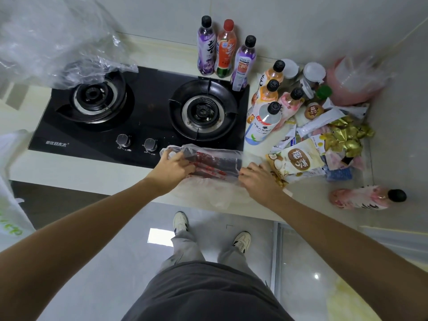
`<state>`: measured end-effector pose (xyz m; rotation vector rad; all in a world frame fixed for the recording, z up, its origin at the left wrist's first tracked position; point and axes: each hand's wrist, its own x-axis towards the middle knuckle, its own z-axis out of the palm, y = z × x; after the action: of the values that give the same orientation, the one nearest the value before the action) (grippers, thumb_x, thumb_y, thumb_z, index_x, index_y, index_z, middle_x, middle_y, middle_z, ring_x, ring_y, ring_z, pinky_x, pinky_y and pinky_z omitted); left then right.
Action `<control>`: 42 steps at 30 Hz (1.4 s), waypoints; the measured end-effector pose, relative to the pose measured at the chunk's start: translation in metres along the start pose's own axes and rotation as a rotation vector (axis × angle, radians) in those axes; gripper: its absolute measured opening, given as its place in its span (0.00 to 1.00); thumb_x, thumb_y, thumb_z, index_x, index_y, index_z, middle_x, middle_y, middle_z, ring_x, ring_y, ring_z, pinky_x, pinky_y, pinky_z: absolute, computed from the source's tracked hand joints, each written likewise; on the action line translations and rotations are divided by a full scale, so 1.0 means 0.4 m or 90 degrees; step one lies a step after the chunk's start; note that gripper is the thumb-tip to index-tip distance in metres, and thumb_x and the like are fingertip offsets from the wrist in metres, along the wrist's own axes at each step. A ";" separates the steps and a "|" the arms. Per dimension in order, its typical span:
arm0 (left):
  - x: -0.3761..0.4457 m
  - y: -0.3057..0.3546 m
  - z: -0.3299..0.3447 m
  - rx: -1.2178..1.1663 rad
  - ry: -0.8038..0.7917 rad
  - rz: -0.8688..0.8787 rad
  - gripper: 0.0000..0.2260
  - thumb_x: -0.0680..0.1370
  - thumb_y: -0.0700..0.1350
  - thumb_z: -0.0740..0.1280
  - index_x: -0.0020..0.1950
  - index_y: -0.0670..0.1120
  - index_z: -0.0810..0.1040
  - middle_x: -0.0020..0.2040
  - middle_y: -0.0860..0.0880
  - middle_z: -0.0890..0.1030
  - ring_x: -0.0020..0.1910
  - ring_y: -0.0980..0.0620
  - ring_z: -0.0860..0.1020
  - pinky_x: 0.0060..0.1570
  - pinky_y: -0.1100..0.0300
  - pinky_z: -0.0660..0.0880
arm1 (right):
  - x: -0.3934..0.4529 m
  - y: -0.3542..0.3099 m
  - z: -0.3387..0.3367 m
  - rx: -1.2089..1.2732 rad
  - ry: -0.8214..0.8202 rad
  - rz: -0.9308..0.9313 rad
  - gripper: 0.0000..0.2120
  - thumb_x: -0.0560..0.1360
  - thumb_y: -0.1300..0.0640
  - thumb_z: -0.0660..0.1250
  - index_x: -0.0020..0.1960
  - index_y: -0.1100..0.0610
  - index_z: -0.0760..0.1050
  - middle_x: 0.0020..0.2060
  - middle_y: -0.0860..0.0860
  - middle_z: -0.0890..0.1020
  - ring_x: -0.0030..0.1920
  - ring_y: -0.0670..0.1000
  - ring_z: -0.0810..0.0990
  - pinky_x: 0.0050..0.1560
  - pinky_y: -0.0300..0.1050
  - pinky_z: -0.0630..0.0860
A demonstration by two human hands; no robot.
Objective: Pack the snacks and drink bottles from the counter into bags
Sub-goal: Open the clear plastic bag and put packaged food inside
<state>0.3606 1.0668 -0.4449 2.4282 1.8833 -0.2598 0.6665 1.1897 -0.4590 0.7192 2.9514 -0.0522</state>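
Note:
A clear plastic bag (215, 163) with red print lies at the counter's front edge, partly over the stove. My left hand (172, 169) grips its left end, fingers curled into the plastic. My right hand (259, 179) pinches its right end. Right of it lies a pile of snack packets (298, 159) with gold-wrapped sweets (345, 137). Several drink bottles (268, 103) stand behind the pile. Three more bottles (224, 48) stand by the back wall. A pink bottle (366, 198) lies on its side at the far right.
A black two-burner gas stove (139, 112) fills the counter's middle. A crumpled clear bag (58, 47) sits at the back left, a pink bag (356, 82) in the right corner, a white bag with green print (11, 205) at the left edge. My legs and shoes show below.

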 end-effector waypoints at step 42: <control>-0.009 0.029 0.030 0.043 -0.187 -0.150 0.37 0.67 0.69 0.74 0.69 0.50 0.76 0.76 0.44 0.64 0.78 0.36 0.54 0.72 0.23 0.46 | 0.033 -0.052 0.004 0.073 -0.251 0.142 0.59 0.62 0.28 0.76 0.80 0.52 0.53 0.80 0.57 0.54 0.78 0.64 0.57 0.70 0.69 0.71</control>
<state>0.3696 1.0586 -0.4565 2.0620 2.0447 -0.6622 0.6454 1.1774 -0.4617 0.9280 2.4962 -0.3099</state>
